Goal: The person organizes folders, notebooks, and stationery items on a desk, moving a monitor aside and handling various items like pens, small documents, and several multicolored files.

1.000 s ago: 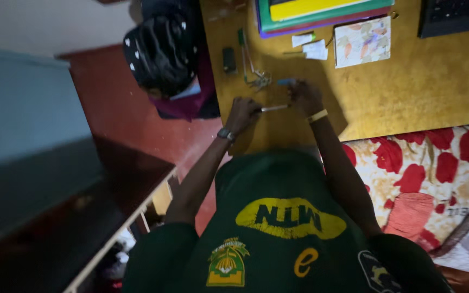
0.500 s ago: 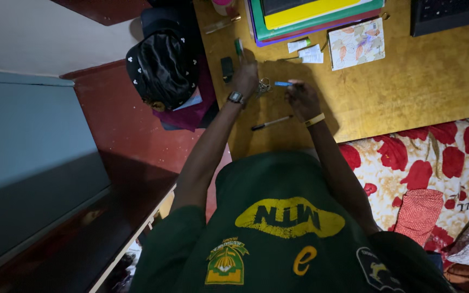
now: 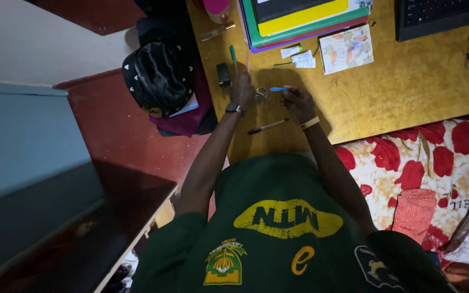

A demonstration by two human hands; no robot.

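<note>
Since half a second back: left hand (image 3: 242,88) has crept a bit further up the desk, toward the green pen (image 3: 233,55); right hand (image 3: 297,102) has barely shifted, blue pen (image 3: 278,89) at its fingertips as before. A full second back both hands were on the black-capped pen (image 3: 267,126); now it lies loose on the desk (image 3: 408,81), below and between the wrists, touching neither.

Head view, only one:
- Left hand: fingers curled down over a small metal bunch, probably keys (image 3: 260,94), just right of it. Can't tell if it's actually gripping anything; the back of the hand hides the fingertips. Watch (image 3: 234,108) on that wrist.
- Right hand: closed in a pinch on the blue pen's right end, pen held roughly level and just off the desk, tip pointing at the left hand. My read: held that way so the other hand can get at the free end.
- Yellow band (image 3: 309,123) on the right wrist.
- Green pen lies lengthwise just above the left hand, a small dark block (image 3: 223,75) beside it to the left.
- Further up: stack of coloured folders (image 3: 299,21), paper scraps (image 3: 299,56), a leaf-patterned card (image 3: 347,49), keyboard corner (image 3: 441,16).
- Black cap with white dots (image 3: 158,76) sits off the desk's left edge on maroon cloth.
- Red-flowered fabric (image 3: 435,163) to the lower right of the desk.
</note>
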